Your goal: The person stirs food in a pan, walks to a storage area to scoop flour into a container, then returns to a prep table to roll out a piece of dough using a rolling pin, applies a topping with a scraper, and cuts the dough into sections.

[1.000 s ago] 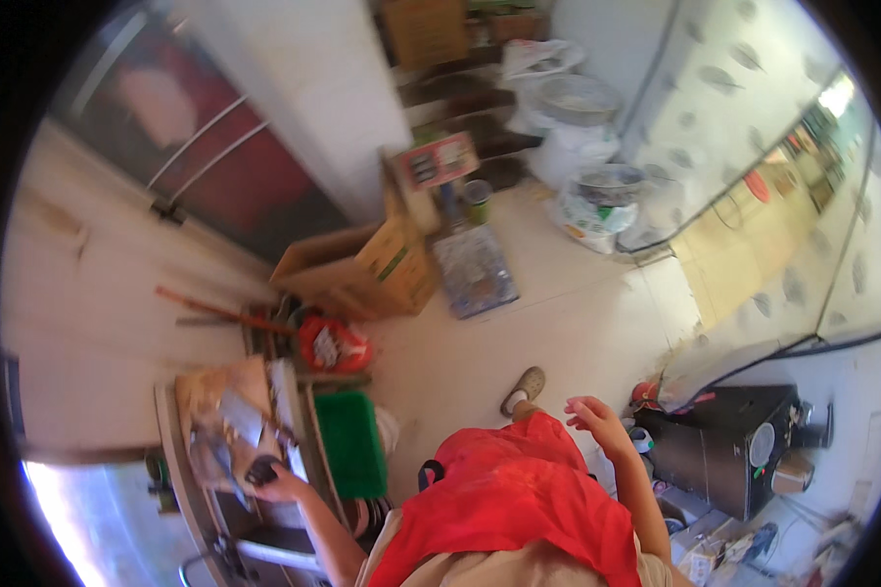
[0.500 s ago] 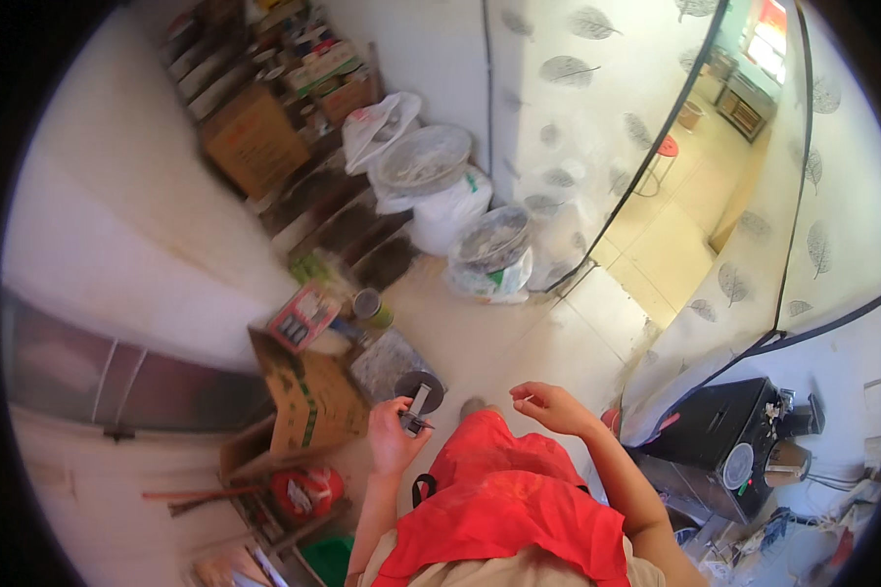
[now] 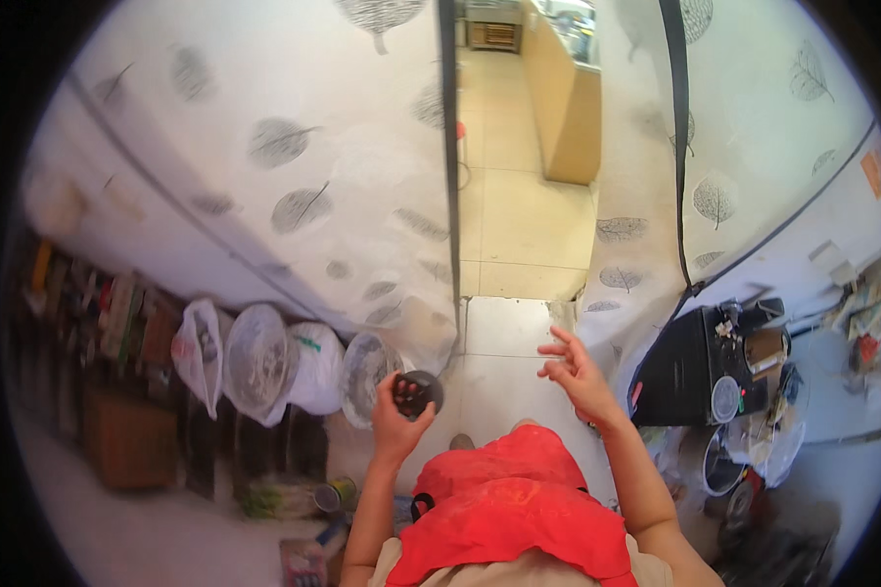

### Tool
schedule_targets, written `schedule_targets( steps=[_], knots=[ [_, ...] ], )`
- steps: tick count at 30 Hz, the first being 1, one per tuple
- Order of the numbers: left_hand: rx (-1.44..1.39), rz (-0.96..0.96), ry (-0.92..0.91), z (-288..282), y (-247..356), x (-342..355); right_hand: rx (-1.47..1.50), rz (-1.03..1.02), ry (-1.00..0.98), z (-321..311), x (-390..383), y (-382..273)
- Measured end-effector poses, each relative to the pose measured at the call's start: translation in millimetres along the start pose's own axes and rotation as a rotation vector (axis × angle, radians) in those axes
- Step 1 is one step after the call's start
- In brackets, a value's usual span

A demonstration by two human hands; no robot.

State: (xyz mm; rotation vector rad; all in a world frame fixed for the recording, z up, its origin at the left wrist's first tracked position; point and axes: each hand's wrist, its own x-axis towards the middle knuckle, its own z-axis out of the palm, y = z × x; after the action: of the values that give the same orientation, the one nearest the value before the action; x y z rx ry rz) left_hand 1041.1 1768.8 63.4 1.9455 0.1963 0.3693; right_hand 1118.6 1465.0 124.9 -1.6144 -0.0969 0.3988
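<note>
Hands (image 3: pixel 395 427) (image 3: pixel 581 385) apart, left gripping dark disc (image 3: pixel 426 392), green-printed sack (image 3: pixel 315 370)

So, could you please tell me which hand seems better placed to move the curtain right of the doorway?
Probably the right hand: it looks empty and nearer that curtain, while the left hand holds a dark disc.

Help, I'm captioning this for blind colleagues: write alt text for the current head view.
The left hand holds a dark round object; the right hand is empty. Ahead, past a red apron, leaf-patterned curtains part onto a tiled floor.
</note>
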Motion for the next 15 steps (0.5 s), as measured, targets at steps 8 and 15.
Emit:
schedule_targets(
  steps=[8, 15],
  knots=[
    [-0.053, 0.26, -0.494, 117, 65, 174, 0.176, -0.327, 0.071, -28, 132, -94],
    [-0.139, 0.218, -0.287, 176, 64, 313, 0.176, -0.584, 0.036, -114, 244, -167]
  ],
)
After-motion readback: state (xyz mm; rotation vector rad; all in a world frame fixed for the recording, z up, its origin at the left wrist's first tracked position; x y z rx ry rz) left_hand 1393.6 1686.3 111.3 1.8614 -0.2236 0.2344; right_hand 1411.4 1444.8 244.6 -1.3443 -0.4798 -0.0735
